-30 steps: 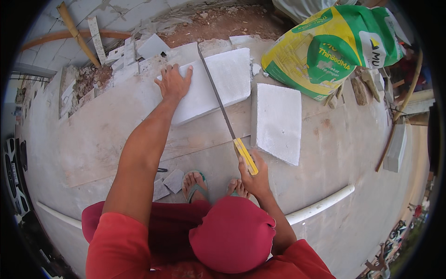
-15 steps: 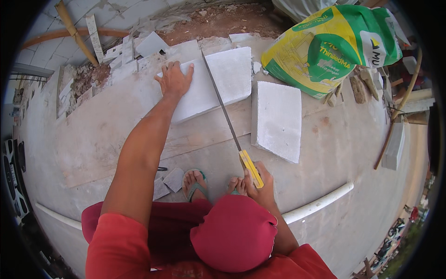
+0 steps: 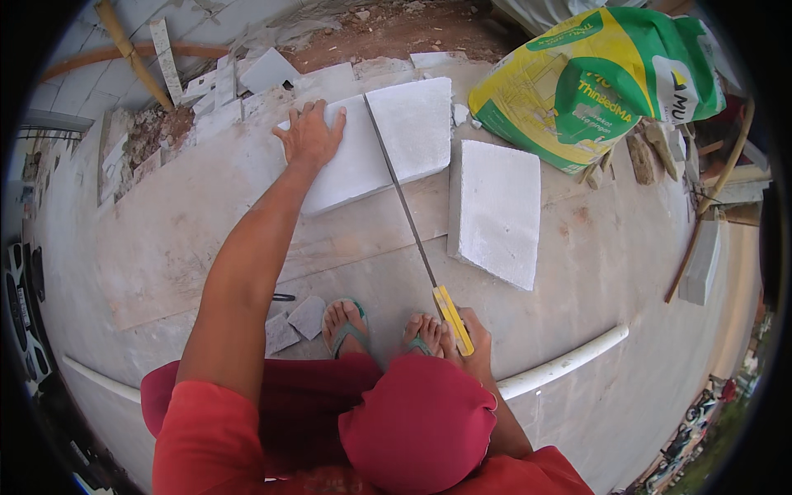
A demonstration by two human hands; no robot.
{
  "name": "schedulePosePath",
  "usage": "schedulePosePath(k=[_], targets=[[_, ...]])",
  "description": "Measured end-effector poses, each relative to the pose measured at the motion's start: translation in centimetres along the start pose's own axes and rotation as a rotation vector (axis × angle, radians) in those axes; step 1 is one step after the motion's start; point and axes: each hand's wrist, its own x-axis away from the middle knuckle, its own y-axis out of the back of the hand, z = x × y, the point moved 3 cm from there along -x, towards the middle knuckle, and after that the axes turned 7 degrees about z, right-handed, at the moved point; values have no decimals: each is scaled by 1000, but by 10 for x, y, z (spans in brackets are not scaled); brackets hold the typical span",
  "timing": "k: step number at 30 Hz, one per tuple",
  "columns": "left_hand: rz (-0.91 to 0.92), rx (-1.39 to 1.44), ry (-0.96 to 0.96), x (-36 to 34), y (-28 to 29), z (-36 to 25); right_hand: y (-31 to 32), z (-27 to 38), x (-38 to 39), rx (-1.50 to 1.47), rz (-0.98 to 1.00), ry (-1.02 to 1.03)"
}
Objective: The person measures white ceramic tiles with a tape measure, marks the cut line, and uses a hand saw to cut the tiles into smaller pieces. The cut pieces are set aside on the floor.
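Note:
A white lightweight concrete block (image 3: pixel 417 124) lies on a flat board on the ground ahead of me. My left hand (image 3: pixel 311 136) presses on its left part with the fingers spread. Gripped in my right hand (image 3: pixel 472 337) is the yellow handle of a handsaw (image 3: pixel 403 198), low and near my right foot. The long thin blade runs up and away, crossing the top of the block right of my left hand. How deep the blade sits in the block I cannot tell. A second white block (image 3: pixel 497 216) with a slanted end lies just right of the saw.
A green and yellow bag (image 3: pixel 569 99) stands at the far right. A white pipe (image 3: pixel 565 363) lies behind my right foot. Grey block scraps (image 3: pixel 294 326) rest beside my left foot. Broken block pieces (image 3: pixel 268 73) and wooden sticks (image 3: pixel 132 54) edge the far left.
My right hand has drawn the saw slightly back toward me and to the right. My left hand stays on the block.

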Motion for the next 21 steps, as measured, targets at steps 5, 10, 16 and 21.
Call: schedulePosePath(k=[5, 10, 16, 21], targets=[[2, -10, -50, 0, -2, -7, -15, 1, -43, 51, 34, 3], [-33, 42, -41, 0, 1, -1, -26, 13, -86, -23, -2, 6], [6, 28, -40, 5, 3, -8, -5, -17, 11, 7, -71, 67], [-21, 55, -69, 2, 3, -5, -34, 23, -111, -13, -23, 98]])
